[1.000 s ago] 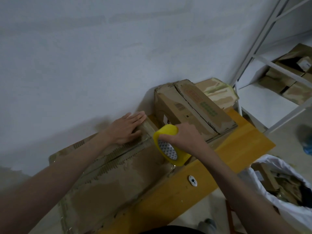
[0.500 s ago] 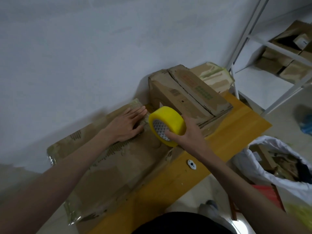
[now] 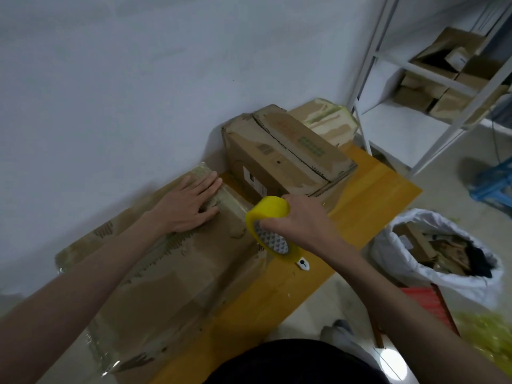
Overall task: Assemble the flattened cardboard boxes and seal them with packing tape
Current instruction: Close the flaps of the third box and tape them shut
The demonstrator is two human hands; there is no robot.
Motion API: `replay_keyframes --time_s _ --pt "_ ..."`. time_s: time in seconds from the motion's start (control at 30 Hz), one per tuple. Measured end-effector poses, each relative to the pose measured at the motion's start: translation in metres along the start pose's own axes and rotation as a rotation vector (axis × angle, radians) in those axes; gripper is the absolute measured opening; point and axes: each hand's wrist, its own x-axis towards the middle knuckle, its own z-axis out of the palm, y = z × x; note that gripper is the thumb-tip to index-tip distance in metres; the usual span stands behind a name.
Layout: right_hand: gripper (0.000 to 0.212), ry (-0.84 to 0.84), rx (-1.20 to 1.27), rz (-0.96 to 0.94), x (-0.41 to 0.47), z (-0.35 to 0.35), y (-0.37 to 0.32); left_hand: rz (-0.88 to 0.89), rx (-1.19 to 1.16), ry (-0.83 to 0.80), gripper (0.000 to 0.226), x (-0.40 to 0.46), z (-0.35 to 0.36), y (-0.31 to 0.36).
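A long worn cardboard box (image 3: 171, 278) lies on the yellow table (image 3: 368, 195) against the wall, its top seam running lengthwise. My left hand (image 3: 188, 206) presses flat on the box's far end, fingers straight. My right hand (image 3: 302, 220) grips a yellow roll of packing tape (image 3: 270, 227) just past the box's right end, the roll tilted with its patterned core facing me. A second assembled box (image 3: 282, 153) stands behind the roll.
A small white cutter (image 3: 302, 263) lies on the table near the front edge. Another taped box (image 3: 327, 120) sits at the far end. A white shelf (image 3: 432, 79) with cartons stands right; a white sack (image 3: 440, 248) of scraps and a blue stool (image 3: 496, 184) are on the floor.
My right hand has carried the tape roll down and to the right, off the box's end toward me. My left hand has stayed pressed on the box.
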Motion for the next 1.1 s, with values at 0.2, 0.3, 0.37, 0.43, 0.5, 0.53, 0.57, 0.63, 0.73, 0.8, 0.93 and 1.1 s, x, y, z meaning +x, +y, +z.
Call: replay_keyframes --time_s 0.2,0.3,0.37,0.43,0.5,0.53,0.57,0.63,0.73,0.8,0.93,1.1 --pt "0.051 0.020 -0.017 0.012 0.002 0.000 0.003 0.024 0.028 -0.002 0.091 -0.009 -0.006 0.040" --pt "0.051 0.029 -0.033 -0.004 0.004 0.001 0.002 0.060 -0.046 0.032 0.089 -0.014 -0.003 0.059" --pt "0.051 0.022 -0.037 -0.016 0.005 0.000 0.002 0.060 -0.090 0.046 0.088 -0.015 0.001 0.065" --pt "0.053 0.004 -0.036 -0.028 0.005 -0.003 0.002 0.051 -0.106 0.051 0.088 -0.015 0.005 0.065" --pt "0.049 -0.026 -0.023 -0.033 0.004 -0.009 0.003 0.047 -0.112 0.056 0.088 -0.014 0.008 0.065" --pt "0.046 -0.042 -0.005 -0.034 0.003 -0.011 0.004 0.048 -0.112 0.060 0.088 -0.014 0.008 0.065" --pt "0.043 -0.056 0.018 -0.036 0.001 -0.013 0.006 0.049 -0.107 0.061 0.088 -0.013 0.009 0.065" --pt "0.043 -0.071 0.068 -0.047 -0.003 -0.015 0.011 0.048 -0.092 0.056 0.089 -0.012 0.010 0.064" --pt "0.052 -0.086 0.114 -0.043 -0.012 -0.017 0.016 0.044 -0.090 0.045 0.091 -0.010 0.010 0.064" --pt "0.052 -0.069 0.115 -0.042 -0.016 -0.017 0.018 0.047 -0.095 0.038 0.093 -0.008 0.009 0.064" --pt "0.039 -0.061 0.061 -0.027 -0.028 -0.015 0.027 0.038 -0.082 0.020 0.091 -0.008 0.005 0.061" --pt "0.039 -0.100 0.044 0.039 -0.039 -0.001 0.046 0.056 -0.094 0.007 0.088 -0.009 0.007 0.060"
